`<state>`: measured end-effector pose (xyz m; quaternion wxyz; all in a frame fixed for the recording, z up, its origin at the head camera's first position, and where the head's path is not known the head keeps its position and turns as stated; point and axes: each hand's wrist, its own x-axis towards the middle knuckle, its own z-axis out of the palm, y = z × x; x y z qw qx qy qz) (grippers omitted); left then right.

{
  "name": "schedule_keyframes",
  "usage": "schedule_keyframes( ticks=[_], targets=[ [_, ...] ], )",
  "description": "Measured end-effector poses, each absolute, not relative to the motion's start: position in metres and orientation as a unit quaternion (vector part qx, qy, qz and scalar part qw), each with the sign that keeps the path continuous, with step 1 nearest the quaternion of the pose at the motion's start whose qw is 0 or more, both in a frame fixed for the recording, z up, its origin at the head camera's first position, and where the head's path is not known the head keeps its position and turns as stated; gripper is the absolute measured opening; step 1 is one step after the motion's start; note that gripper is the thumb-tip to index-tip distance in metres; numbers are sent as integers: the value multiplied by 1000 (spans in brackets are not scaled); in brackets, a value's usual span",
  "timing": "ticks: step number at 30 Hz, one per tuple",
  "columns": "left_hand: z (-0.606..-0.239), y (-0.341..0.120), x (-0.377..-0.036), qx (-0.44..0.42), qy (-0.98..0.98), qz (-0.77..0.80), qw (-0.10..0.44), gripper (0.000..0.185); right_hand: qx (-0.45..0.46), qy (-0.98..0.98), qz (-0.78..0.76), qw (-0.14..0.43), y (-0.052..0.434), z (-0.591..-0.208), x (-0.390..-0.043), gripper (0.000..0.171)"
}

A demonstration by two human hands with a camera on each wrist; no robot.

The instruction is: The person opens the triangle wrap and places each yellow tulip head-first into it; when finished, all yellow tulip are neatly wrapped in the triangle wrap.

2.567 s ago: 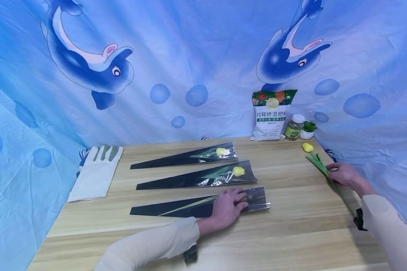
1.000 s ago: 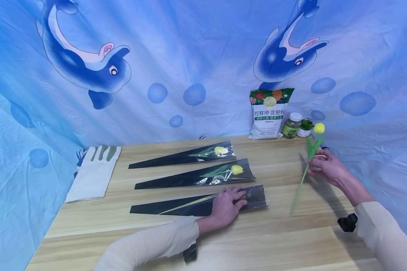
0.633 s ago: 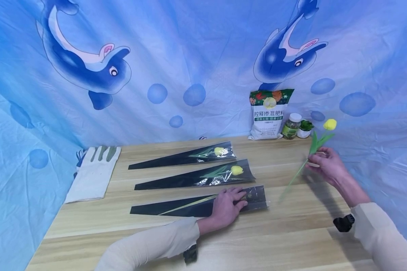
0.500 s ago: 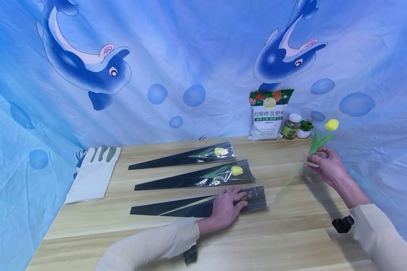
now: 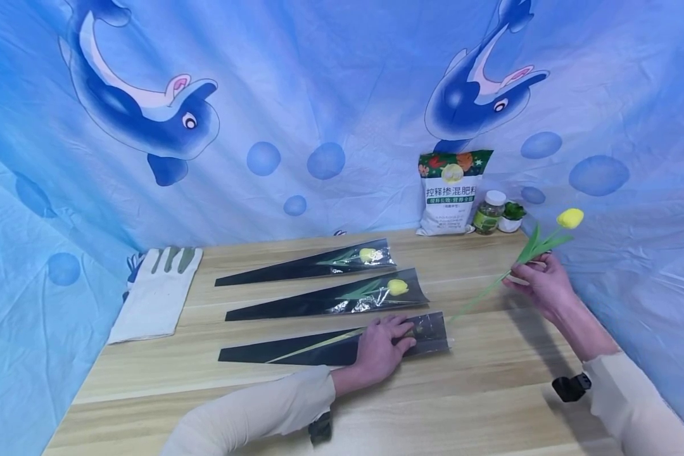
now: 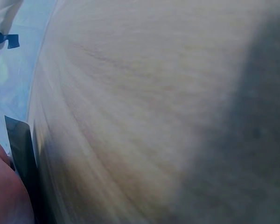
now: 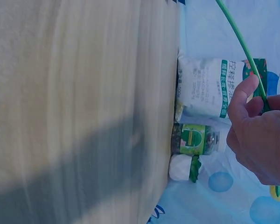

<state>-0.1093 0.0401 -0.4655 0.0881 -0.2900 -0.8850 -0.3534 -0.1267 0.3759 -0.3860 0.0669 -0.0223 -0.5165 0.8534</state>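
The left hand (image 5: 380,347) lies flat, fingers straight and pressed down, on the nearest black-and-clear tapered plastic flower sleeve (image 5: 296,347) on the pale wood-grain table (image 5: 490,405). The sleeve's wide clear mouth opens to the right. The left wrist view is blurred; it appears to show only table grain and a dark sleeve edge.

Three such sleeves lie parallel, near to far. The middle sleeve (image 5: 296,306) and the far sleeve (image 5: 285,272) each contain one yellow bloom.

To the right, the right hand (image 5: 538,286) pinches the thin green stem of a yellow artificial tulip (image 5: 570,218), held above the table. The stem tip points at the nearest sleeve's mouth.

A white fabric glove (image 5: 159,292) lies at far left. At far right stand one white printed pouch (image 5: 450,196), one glass jar (image 5: 489,214) and one small white pot (image 5: 512,218).
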Motion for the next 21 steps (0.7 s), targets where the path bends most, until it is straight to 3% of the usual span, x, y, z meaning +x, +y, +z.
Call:
schedule_keyframes(
  ticks=[21],
  targets=[
    [-468, 42, -111, -298, -874, -370, 101, 35, -17, -522, 844, 118, 352, -403, -116, 37]
  ],
)
